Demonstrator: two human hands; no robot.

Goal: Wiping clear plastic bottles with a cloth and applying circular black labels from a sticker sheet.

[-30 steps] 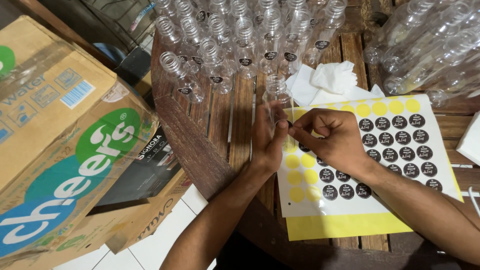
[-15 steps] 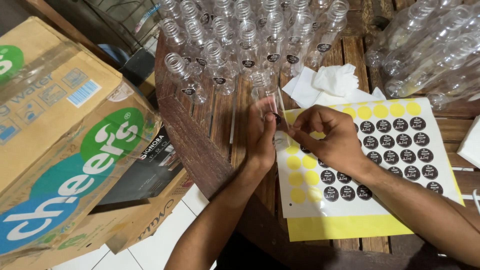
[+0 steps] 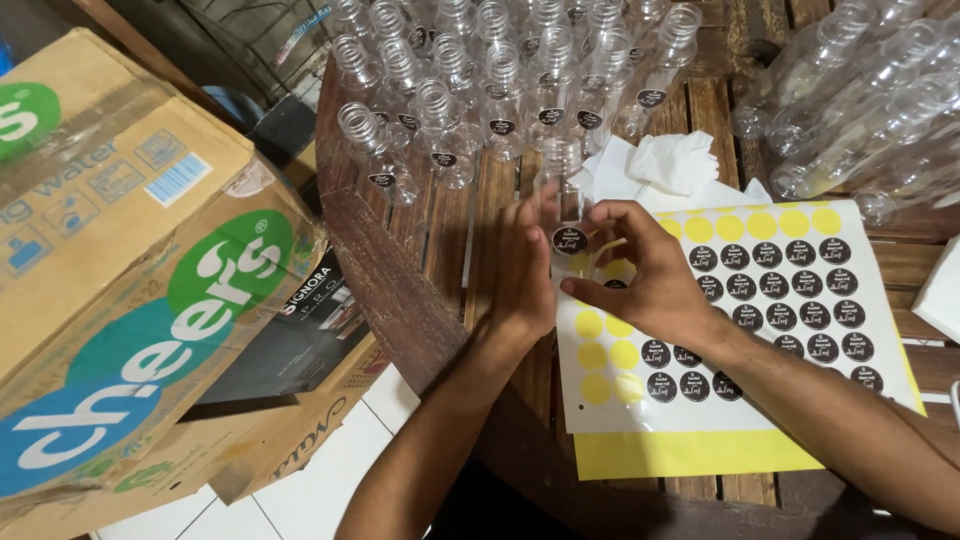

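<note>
I'm holding a clear bottle (image 3: 566, 200) upright at the table's middle, my left hand (image 3: 527, 268) cupping its side and my right hand (image 3: 652, 272) pinching around its round black sticker (image 3: 570, 239). At 12 o'clock, labelled bottles (image 3: 480, 80) are crowding close. At 3 o'clock the sticker sheet (image 3: 760, 320) is lying flat. The table edge (image 3: 385, 280) is curving at 9 o'clock, a cardboard box (image 3: 120, 270) just beyond.

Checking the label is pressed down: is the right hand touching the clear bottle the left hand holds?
Touching. The head view shows the right hand with fingertips on the clear bottle beside its round black sticker; the left hand grips it too.
</note>
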